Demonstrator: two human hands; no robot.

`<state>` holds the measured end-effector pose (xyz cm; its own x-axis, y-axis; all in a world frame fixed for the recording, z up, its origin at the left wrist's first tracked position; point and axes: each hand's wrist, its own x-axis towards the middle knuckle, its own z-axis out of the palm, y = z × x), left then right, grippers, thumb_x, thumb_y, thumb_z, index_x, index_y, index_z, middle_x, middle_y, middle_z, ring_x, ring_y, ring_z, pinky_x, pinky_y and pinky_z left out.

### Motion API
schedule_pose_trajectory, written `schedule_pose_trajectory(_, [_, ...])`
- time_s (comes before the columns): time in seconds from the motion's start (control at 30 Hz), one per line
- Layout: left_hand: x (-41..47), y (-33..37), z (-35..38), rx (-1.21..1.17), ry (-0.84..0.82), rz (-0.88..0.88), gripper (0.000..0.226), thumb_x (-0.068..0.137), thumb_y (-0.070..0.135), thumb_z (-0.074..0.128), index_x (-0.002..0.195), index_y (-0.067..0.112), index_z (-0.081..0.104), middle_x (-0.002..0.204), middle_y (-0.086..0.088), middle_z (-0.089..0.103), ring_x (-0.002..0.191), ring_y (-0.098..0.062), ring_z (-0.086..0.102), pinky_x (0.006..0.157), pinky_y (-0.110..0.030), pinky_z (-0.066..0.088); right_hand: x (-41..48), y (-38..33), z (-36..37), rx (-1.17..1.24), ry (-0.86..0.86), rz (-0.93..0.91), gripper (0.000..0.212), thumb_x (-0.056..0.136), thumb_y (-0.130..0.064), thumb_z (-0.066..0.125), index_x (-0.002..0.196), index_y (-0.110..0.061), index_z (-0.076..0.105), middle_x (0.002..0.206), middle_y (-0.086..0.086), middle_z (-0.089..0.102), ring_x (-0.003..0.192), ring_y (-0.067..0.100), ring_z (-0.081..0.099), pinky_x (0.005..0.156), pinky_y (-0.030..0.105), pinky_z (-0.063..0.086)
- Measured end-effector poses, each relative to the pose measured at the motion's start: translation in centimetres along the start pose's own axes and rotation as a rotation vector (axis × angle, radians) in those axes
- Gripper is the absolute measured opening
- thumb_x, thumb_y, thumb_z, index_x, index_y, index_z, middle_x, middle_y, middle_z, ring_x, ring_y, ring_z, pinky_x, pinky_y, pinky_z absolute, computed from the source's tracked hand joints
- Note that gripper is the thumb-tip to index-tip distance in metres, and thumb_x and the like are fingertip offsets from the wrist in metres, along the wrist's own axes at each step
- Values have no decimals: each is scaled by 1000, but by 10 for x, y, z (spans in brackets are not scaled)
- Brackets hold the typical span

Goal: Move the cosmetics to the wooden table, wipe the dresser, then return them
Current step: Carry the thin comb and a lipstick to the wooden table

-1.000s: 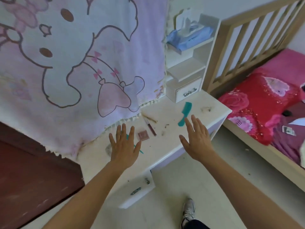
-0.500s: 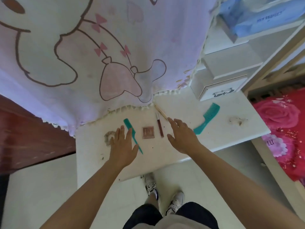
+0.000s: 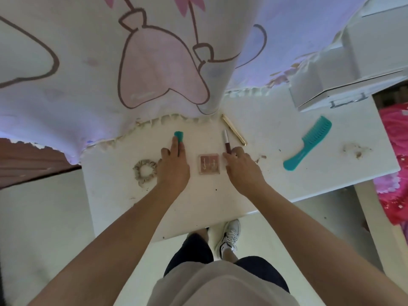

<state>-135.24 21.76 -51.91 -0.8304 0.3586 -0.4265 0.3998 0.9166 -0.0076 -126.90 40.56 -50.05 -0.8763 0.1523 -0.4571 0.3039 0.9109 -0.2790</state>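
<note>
As left hand touches tail comb | combs 2 | palette 1 | scrunchie 1

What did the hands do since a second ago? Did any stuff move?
Both hands came down onto the dresser. The left hand now rests on the small teal comb; the right hand pinches the near end of the dark red tube. Palette, gold pen, big comb and scrunchie stayed put.

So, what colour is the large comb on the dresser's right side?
The wide-toothed plastic comb is teal; the head view shows it.
</note>
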Motion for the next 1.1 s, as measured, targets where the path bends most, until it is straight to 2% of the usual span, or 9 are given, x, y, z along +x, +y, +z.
schedule_pose_trajectory(0.13, [7, -3, -2, -131, -12, -27, 68, 92, 12, 49, 152, 19, 18, 158, -14, 6, 116, -33, 33, 78, -37, 47, 8, -4, -2, 91, 41, 76, 28, 94, -3, 49, 119, -9, 58, 122, 10, 47, 87, 31, 58, 67, 38, 51])
schedule_pose_trajectory(0.3, [5, -5, -9, -313, -11, -66, 72, 85, -3, 54, 149, 23, 31, 141, -13, 26, 117, -29, 36, 80, -36, 49, 17, -9, -14, 35, 4, 58, 35, 94, 1, 45, 127, -8, 56, 125, 12, 46, 92, 31, 58, 75, 42, 53])
schedule_pose_trajectory(0.53, [-28, -13, -33, -340, 95, -43, 82, 84, -5, 51, 153, 21, 16, 130, -5, 42, 103, -21, 40, 76, -29, 46, 0, -8, -49, 25, 28, 12, 48, 94, -3, 46, 139, -20, 49, 137, 6, 41, 104, 26, 55, 80, 34, 49])
schedule_pose_trajectory(0.67, [-71, -19, -65, -428, 227, -102, 97, 80, -9, 50, 154, 31, 3, 116, 2, 44, 93, -18, 43, 71, -29, 41, -24, -13, -74, 20, 70, -115, 47, 95, -7, 47, 140, -21, 47, 138, 4, 40, 103, 25, 56, 84, 37, 51])
schedule_pose_trajectory(0.73, [-100, -21, -78, -478, 327, -166, 96, 80, -9, 50, 154, 31, 3, 104, 3, 44, 90, -20, 45, 69, -31, 42, -37, -18, -83, 22, 113, -221, 47, 94, -9, 49, 139, -21, 47, 137, 4, 41, 102, 27, 57, 83, 39, 51])
schedule_pose_trajectory(0.83, [-151, -25, -86, -479, 446, -301, 74, 84, -8, 47, 150, 20, 29, 98, -2, 53, 90, -23, 50, 71, -36, 46, -54, -32, -87, 52, 165, -383, 47, 92, -14, 56, 137, -22, 50, 131, 5, 45, 101, 28, 59, 78, 37, 50])
schedule_pose_trajectory(0.93, [-213, -33, -82, -365, 572, -346, 54, 81, -13, 49, 129, 11, 58, 97, -8, 63, 87, -32, 56, 68, -39, 47, -75, -55, -78, 72, 185, -543, 43, 92, -15, 57, 133, -24, 54, 124, 4, 47, 89, 26, 61, 70, 34, 51])
schedule_pose_trajectory(1.03, [-281, -45, -75, -206, 630, -406, 52, 69, -16, 61, 113, 12, 70, 97, -7, 69, 80, -35, 60, 66, -43, 50, -106, -86, -62, 28, 196, -663, 42, 85, -15, 60, 126, -28, 59, 116, 0, 51, 70, 21, 61, 59, 30, 49])
schedule_pose_trajectory(1.1, [-325, -53, -69, -126, 686, -481, 53, 62, -15, 70, 105, 15, 73, 95, -4, 69, 78, -32, 62, 63, -42, 49, -131, -110, -51, 56, 172, -766, 41, 82, -13, 62, 121, -26, 63, 113, 2, 54, 66, 22, 60, 54, 28, 44])
